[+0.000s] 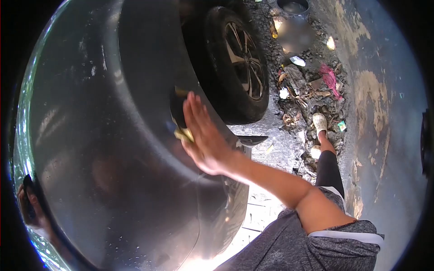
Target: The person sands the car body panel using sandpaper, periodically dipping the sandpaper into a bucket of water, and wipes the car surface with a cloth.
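With its fingers stretched along a dark car panel (149,49), my right hand (205,140) presses a dark pad with yellowish edges (178,106) against the bodywork beside the wheel arch. Most of the pad is hidden under the palm and fingers, and its exact kind does not show. At the far left rim of the view, dim and small, my left hand (35,208) is curled around something dark by the car's edge. What it holds cannot be made out.
The car's wheel (237,58) stands to the right of the panel. Rubble and litter lie along the ground, including a pink scrap (329,79) and a dark bucket (294,5). My foot in a pale clog (319,123) stands near a peeling wall (373,113).
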Tool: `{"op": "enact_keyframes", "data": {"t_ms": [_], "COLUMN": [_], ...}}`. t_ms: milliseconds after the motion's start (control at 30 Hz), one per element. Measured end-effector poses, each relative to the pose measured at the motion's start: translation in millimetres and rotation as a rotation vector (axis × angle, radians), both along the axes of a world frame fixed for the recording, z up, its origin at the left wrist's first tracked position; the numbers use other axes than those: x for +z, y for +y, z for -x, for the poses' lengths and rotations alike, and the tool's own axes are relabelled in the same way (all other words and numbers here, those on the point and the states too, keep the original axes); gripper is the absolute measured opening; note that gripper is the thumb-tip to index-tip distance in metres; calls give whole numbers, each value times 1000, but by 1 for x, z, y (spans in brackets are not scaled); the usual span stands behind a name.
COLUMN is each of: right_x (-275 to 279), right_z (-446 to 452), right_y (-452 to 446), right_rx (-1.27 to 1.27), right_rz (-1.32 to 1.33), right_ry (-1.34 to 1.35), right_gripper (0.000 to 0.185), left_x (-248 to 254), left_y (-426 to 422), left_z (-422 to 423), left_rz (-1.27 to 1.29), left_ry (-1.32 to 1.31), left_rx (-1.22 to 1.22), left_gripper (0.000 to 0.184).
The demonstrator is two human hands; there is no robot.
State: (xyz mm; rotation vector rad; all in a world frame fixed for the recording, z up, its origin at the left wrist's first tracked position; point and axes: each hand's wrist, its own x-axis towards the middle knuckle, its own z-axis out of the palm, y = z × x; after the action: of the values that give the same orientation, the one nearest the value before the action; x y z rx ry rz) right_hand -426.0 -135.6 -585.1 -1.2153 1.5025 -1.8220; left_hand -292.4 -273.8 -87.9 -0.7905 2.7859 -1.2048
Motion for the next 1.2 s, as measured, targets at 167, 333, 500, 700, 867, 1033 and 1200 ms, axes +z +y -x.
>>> {"op": "enact_keyframes", "data": {"t_ms": [167, 333, 500, 700, 867, 1033, 1200], "right_x": [9, 16, 0, 3, -9, -19, -14], "right_z": [-22, -26, 1, -4, 25, 40, 49], "right_y": [43, 55, 6, 21, -15, -32, -15], "right_rx": [203, 214, 55, 127, 29, 57, 212], "right_rz": [-8, -23, -30, -48, 2, -74, -92], "right_ry": [-8, -38, -4, -13, -5, 138, 73], "right_gripper": [83, 84, 81, 81, 77, 73, 69], "left_x": [-15, -7, -12, -9, -6, -19, -27], "left_y": [-1, -3, -4, -7, -3, 8, 11], "left_z": [9, 6, 4, 4, -2, 14, 15], "left_rz": [-31, -2, -13, -14, -22, 43, 34], "left_ry": [20, 20, 20, 34, 79, -7, 60], "left_rx": [-116, -103, -105, -102, -90, -80, -69], "left_gripper": [33, 31, 30, 28, 27, 24, 19]}}
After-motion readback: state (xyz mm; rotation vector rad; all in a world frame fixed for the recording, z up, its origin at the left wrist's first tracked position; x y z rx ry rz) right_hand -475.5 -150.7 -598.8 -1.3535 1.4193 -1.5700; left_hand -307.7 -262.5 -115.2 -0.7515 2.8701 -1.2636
